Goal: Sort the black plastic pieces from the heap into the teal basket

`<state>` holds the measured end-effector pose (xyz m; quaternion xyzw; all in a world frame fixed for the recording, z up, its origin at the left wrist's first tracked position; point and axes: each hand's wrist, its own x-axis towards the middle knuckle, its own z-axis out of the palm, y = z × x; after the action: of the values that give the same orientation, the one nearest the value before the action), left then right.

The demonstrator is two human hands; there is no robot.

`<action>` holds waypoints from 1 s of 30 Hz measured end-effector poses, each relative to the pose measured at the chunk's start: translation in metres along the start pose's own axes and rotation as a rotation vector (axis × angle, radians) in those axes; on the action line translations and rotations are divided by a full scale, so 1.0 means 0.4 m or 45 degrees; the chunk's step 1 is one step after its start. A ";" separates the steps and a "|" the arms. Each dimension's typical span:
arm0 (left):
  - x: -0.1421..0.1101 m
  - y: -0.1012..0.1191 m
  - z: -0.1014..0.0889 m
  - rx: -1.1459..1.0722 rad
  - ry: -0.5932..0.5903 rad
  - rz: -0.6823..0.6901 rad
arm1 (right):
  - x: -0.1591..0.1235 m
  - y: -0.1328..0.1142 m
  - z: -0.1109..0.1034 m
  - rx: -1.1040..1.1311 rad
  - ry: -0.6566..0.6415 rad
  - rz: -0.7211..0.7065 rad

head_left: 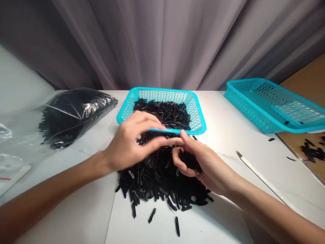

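Observation:
A dark heap of small, narrow black pieces [152, 189] lies on a white sheet in front of me. Above its far part my left hand [133, 140] is slightly blurred, its thumb and fingers apart with nothing visible between them. The thumb tip meets or overlaps the outstretched index finger of my right hand [203, 159]; whether they touch, I cannot tell. The other right fingers curl around several black pieces in the palm. Just beyond both hands stands a blue plastic basket [200, 118], its floor covered with similar black pieces.
At the left lies a clear plastic bag [73, 112] full of black pieces. A second blue basket [269, 125] stands at the right. A white-handled craft knife [264, 179] lies beside my right forearm. More black bits [313, 150] are on a brown surface at far right.

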<state>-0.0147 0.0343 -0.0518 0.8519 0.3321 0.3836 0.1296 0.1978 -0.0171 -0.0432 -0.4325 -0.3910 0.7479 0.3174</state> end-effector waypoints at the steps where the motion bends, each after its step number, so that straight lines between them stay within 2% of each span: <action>1: -0.005 0.027 0.006 -0.079 -0.089 0.092 | 0.000 0.001 0.003 -0.009 -0.014 -0.006; 4: -0.016 0.081 0.021 -0.203 -0.179 0.194 | -0.001 0.000 0.009 -0.060 -0.087 -0.019; 10: -0.022 0.088 0.030 -0.278 -0.103 0.120 | 0.000 0.002 0.007 -0.133 -0.118 -0.043; 15: -0.021 0.098 0.031 -0.296 -0.144 -0.090 | -0.002 0.010 0.011 -0.154 -0.077 -0.096; 18: -0.012 0.092 0.017 -0.354 -0.083 -0.219 | -0.003 0.002 0.011 -0.204 -0.068 -0.101; 24: -0.002 0.081 -0.010 -0.323 -0.004 -0.288 | -0.007 -0.017 -0.006 -0.268 0.009 -0.169; 30: -0.001 0.089 -0.015 -0.341 -0.047 -0.412 | -0.005 -0.016 -0.012 -0.356 0.029 -0.242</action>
<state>-0.0027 0.0073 -0.0310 0.7694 0.4083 0.3829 0.3077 0.2037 -0.0139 -0.0384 -0.4419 -0.5269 0.6478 0.3278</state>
